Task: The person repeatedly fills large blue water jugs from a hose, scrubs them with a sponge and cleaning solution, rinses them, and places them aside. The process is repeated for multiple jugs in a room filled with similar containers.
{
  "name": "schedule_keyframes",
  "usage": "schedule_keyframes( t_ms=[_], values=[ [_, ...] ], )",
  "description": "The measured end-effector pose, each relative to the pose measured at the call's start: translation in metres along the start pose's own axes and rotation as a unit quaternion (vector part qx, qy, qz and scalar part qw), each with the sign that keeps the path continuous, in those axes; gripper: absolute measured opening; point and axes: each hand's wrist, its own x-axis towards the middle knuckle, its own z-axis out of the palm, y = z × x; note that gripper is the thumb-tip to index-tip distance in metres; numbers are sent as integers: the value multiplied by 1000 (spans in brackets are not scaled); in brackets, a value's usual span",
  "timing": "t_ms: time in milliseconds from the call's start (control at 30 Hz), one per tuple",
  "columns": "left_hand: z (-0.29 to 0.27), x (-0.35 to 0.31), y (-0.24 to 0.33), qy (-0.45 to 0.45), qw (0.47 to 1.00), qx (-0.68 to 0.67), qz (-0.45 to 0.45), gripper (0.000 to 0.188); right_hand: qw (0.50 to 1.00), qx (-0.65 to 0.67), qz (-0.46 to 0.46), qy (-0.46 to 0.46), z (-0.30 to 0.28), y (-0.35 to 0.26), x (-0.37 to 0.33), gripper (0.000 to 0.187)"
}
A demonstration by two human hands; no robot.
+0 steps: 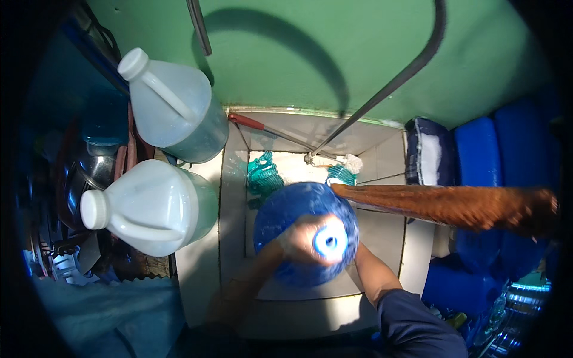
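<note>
While the big blue water bottle [298, 221] stands upright in the tiled wash basin [382, 238], the left hand [298, 238] is clamped over its shoulder near the neck, fingers curled round the plastic, though motion blur smears them and I cannot tell exactly how each finger lies. The right hand is hidden behind the bottle; only the right forearm [373, 271] shows, coming up from a dark blue sleeve [412, 322], so whether that hand is spread or gripping cannot be told. The bottle is translucent blue, round and ribbed, and its pale round mouth [330, 240] faces straight up at us, blurred.

Moving outward: behind the bottle lie two bunched teal net scrubbers [262, 176], crinkly and meshy, and a white mop head [346, 161] on a long dark handle [388, 89] that leans up across the wall. A red-handled tool [248, 121] rests along the basin's back edge. A rusty brown, coarse-textured broom [453, 206] stretches in from the right, its tip just beside the bottle.

On the left, two milky white plastic jugs with moulded handles and screw caps, one [173, 107] above the other [149, 206], both holding some clear liquid. More blue containers [495, 155] crowd the right side.

The basin is lined with pale square tiles, dark grout lines between them, sunlit in patches. The wall [322, 53] behind is painted flat green, with curved shadows falling across it.
</note>
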Motion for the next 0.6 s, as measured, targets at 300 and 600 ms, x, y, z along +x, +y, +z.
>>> schedule_keyframes(
  t_ms=[300, 600],
  values=[
    [49, -12, 2, 278, 935, 174, 134, 51, 916, 272, -188, 227, 4, -98, -225, 37],
    [40, -36, 88, 501, 850, -96, 132, 41, 645, 100, -608, 452, 91, -71, -300, 54]
  ],
)
